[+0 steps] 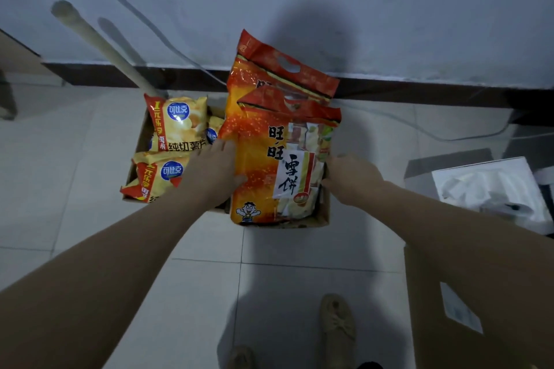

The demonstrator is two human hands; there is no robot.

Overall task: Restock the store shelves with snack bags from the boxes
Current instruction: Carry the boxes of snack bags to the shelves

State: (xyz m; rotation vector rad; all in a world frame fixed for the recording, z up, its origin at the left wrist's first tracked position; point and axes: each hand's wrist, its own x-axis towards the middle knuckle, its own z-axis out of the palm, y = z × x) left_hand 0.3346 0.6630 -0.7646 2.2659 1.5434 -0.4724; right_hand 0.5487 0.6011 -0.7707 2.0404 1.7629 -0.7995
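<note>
Big orange bag (269, 165) is in the right part of the brown box (325, 214) on the floor. Its long side runs near to far. The top w/ the carry hole points far, at the wall, & the end w/ the little cartoon boy is near. The front w/ the big writing faces up at the camera. Can't tell if it lies flat or leans.

A 2nd orange bag (269, 69) is right behind it, same way round. Only its top part shows; the rest is hidden by the front bag.

L hand (214, 171) holds the big orange bag at its left edge, thumb on the front, fingers laid along the side. R hand (353, 177) grips the right edge w/ bent fingers; the tips are hidden behind the bag, so can't see if they also touch the box wall.

Left part of the box: far chip bag (180, 126) & near chip bag (159, 177), both yellow. The L arm covers the near one's right corner. A 3rd small yellow bag (214, 129) peeks out between, mostly hidden.

Most of the box is covered by bags. A pale stick (102, 45) leans at the far left, blurry. One tan shoe (338, 326) is near, in dark shadow. Near right there's another box (449, 308), cut off by the edge
</note>
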